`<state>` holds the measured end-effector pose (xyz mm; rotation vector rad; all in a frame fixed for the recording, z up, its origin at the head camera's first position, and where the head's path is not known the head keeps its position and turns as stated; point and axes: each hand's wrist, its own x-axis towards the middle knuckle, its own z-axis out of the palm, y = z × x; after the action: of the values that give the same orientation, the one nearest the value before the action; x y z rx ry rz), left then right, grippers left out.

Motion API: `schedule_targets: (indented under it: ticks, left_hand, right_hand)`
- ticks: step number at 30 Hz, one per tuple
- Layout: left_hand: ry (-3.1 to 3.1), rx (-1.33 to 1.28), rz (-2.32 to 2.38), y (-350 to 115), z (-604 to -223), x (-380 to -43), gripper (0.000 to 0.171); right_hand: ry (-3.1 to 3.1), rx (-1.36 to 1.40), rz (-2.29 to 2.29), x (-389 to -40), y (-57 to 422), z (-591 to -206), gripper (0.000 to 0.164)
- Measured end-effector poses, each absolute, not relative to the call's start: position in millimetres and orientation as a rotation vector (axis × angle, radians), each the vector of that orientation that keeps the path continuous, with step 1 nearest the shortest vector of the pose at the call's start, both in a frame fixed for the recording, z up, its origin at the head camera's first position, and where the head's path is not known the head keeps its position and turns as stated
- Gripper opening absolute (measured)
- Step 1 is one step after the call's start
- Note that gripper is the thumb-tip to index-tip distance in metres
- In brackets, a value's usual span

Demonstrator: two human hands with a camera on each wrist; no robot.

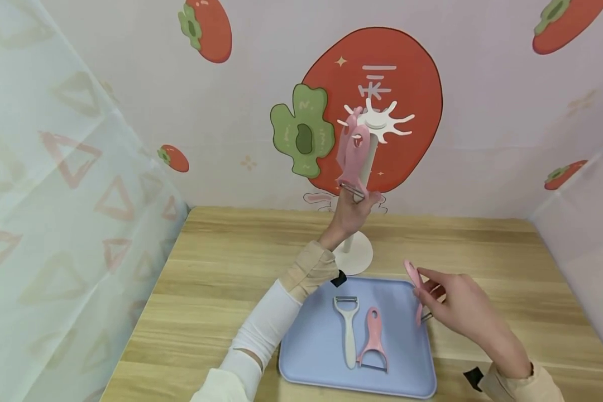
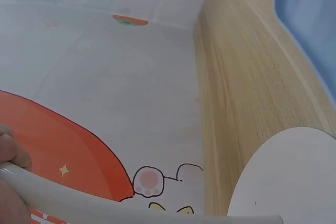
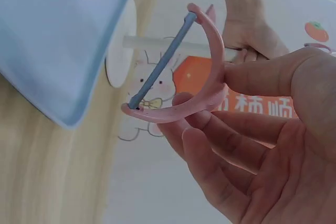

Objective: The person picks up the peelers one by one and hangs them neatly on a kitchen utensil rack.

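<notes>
My left hand (image 1: 350,215) grips the pole of a white stand (image 1: 377,120) whose top spreads into several curved hooks. Pink peelers (image 1: 355,159) hang from hooks on the stand's left side, just above that hand. In the left wrist view, fingers and thumb wrap the white pole (image 2: 105,205). My right hand (image 1: 459,304) pinches a pink peeler (image 3: 210,85) between thumb and fingers, over the tray's right edge, blade end down. On the blue tray (image 1: 311,357) lie a white peeler (image 1: 349,329) and another pink peeler (image 1: 374,335), side by side.
The stand's round white base (image 1: 359,257) rests on the wooden table (image 1: 221,268) right behind the tray. A printed cloth backdrop (image 1: 482,173) rises at the table's back edge, and more cloth (image 1: 80,223) hangs along the left.
</notes>
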<state>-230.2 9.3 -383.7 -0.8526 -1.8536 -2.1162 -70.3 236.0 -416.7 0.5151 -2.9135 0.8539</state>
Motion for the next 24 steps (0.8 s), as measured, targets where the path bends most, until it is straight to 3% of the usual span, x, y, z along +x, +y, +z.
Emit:
schedule_targets:
  ticks: [9,24]
  left_hand:
    - [-1.866,-0.842,-2.103,10.2,-383.2,-232.7,0.024]
    - [-1.878,-0.827,-2.182,13.2,-394.3,-241.0,0.037]
  right_hand:
    - [-2.718,0.634,0.983,-71.9,242.5,-399.1,0.046]
    - [-2.383,0.547,1.176,-79.2,235.8,-375.2,0.059]
